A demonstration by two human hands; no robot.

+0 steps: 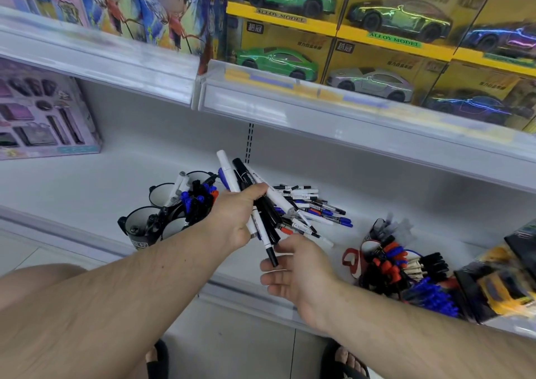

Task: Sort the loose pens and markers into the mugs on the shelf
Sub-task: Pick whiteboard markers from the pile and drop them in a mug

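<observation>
Bare forearms, no sleeves; feet in what look like black sandals (158, 361).

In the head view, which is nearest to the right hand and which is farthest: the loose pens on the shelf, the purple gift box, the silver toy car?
From the right hand:
1. Loose pens, just above it on the shelf.
2. Silver toy car, on the upper shelf, up and right.
3. Purple gift box, far left.

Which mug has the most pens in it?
The back right mug, next to the left hand: it's crammed with blue, black and red pens, while the others look almost empty.
</observation>
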